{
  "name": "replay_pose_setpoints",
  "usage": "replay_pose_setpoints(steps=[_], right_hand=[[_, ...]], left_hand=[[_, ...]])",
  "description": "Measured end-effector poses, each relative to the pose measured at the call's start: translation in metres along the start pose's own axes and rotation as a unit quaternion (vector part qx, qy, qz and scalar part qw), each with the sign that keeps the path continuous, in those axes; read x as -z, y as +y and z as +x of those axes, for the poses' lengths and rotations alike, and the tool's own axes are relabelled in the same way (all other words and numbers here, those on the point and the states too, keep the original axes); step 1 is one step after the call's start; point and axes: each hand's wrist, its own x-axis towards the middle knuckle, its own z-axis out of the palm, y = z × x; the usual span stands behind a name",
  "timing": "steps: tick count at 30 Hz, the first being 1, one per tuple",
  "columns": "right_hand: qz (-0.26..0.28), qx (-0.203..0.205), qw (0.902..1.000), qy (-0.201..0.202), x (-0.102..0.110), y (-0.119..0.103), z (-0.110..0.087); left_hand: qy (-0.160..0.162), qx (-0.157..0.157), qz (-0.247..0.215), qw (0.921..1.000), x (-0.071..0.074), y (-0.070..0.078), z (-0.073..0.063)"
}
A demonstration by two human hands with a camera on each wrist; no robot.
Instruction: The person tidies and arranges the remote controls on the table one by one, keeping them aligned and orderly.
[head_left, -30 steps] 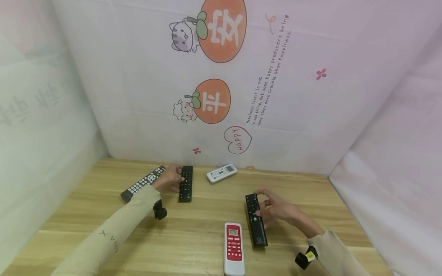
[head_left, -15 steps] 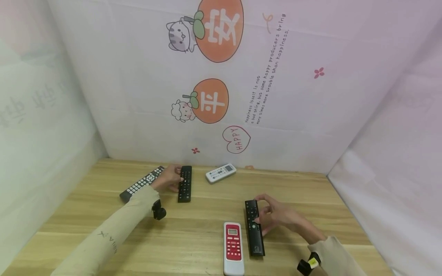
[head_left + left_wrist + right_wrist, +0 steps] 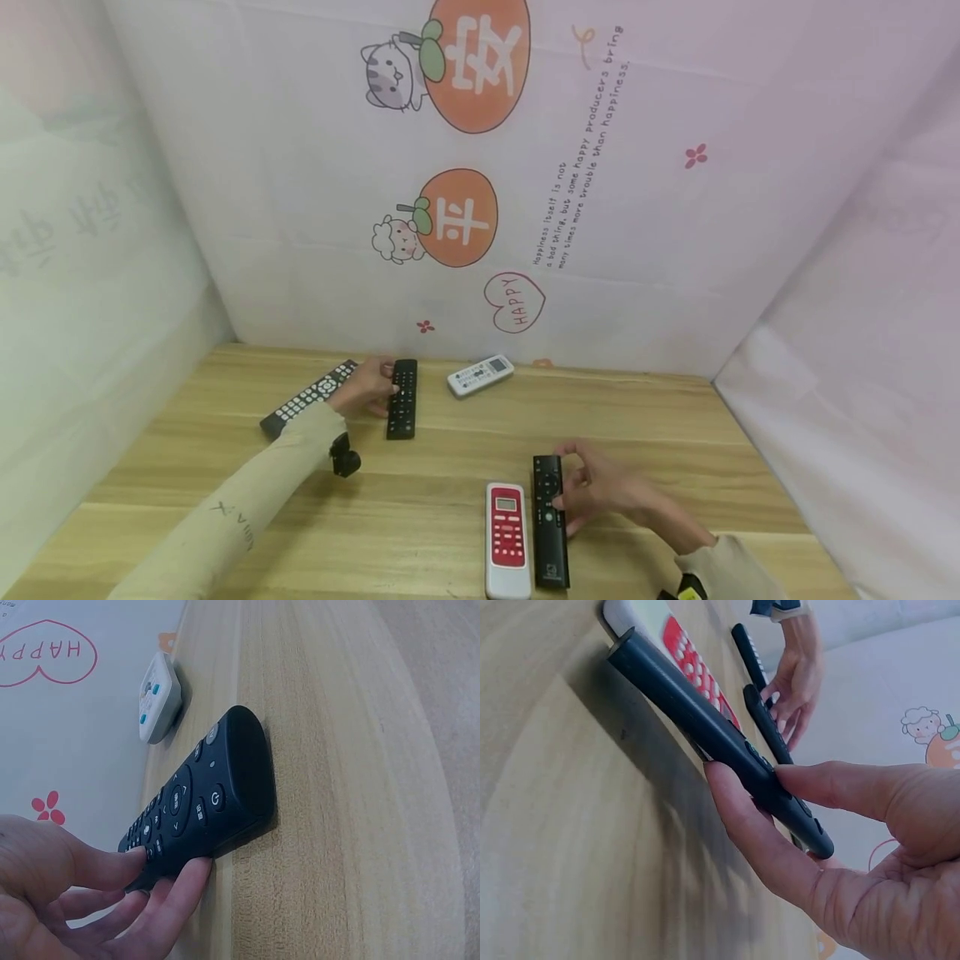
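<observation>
My left hand [image 3: 366, 388] pinches a slim black remote control [image 3: 402, 412] by its left long edge, at the back left of the table. In the left wrist view the thumb lies on its button face and the fingers under its side, with the remote [image 3: 240, 765] close to the wood. A second black remote [image 3: 552, 550] is held by my right hand [image 3: 603, 487], thumb on top and fingers along the side. Seen from the right wrist, this remote [image 3: 690, 712] casts a shadow on the table. It lies alongside a white remote with a red keypad [image 3: 507, 533], nearly parallel.
Left of my left hand, a dark remote with white buttons [image 3: 288, 412] lies slanted, partly behind the forearm. A small white remote [image 3: 480, 377] rests near the back wall [image 3: 615, 317]. White cloth walls bound the wooden table [image 3: 420, 525] at the back and both sides.
My right hand has brought its black remote toward the front edge and slightly left, straightening it beside the red-and-white one. The left hand has stayed in place.
</observation>
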Motion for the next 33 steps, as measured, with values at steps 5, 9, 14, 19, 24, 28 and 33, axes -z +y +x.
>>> replay_pose_setpoints(steps=[5,9,14,19,24,28,33], right_hand=[[0.006,0.005,0.9999,-0.015,-0.002,0.002,-0.001],[-0.011,0.0,0.9999,-0.01,-0.004,0.002,-0.001],[-0.056,-0.001,0.9983,0.017,-0.011,0.004,-0.001],[-0.095,-0.008,0.9948,0.036,-0.018,0.002,-0.003],[-0.126,-0.018,0.9911,0.039,-0.02,-0.002,-0.002],[-0.139,-0.021,0.9893,0.04,-0.02,-0.004,0.0],[-0.135,-0.016,0.9902,0.031,-0.018,-0.003,0.001]], left_hand=[[-0.003,-0.005,-0.004,1.0,0.001,0.001,0.0],[-0.003,-0.009,-0.009,0.9999,0.0,0.001,-0.001],[0.001,-0.008,-0.011,0.9999,-0.001,-0.001,0.0],[0.002,-0.013,-0.001,0.9999,0.0,-0.002,0.0],[0.001,-0.009,-0.003,1.0,0.0,-0.002,-0.001],[0.002,-0.005,-0.004,1.0,0.0,-0.002,-0.002],[0.003,-0.002,-0.001,1.0,0.0,0.001,-0.001]])
